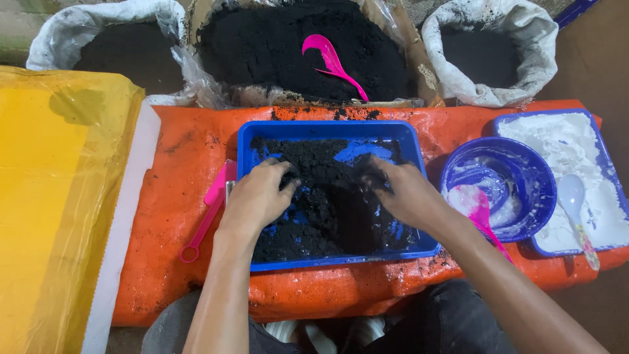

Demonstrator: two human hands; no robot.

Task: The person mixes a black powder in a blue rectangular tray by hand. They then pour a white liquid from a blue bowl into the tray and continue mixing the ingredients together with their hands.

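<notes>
So both hands are down in the blue tray [259, 147], which sits in the middle of an orange tarp-covered surface [183, 190] and is mostly full of black powder [314, 196], kind of crumbly and clumpy. Left hand [257, 196] is on the left side of the pile, fingers curled down and dug into the stuff, half-closed like it's scooping up a clump. Right hand [406, 193] is on the right side, fingers bent and loosely spread, tips pushed into the powder. Can't really tell if either one has actually got a handful pinched or is just pressing into it, since the fingertips are buried.

Around it: a pink measuring spoon [206, 213] lies on the tarp just left of the tray. To the right there's a round blue bowl [524, 177] with white residue and a pink scoop [477, 208] in it, right beside the right forearm. Further right is another blue tray of white powder [557, 147] with a white spoon [575, 203] resting on it. Behind everything, three sacks of black powder, the middle sack [275, 46] with a pink scoop [331, 62] stuck in it. Yellow plastic sheet [52, 196] off to the left
</notes>
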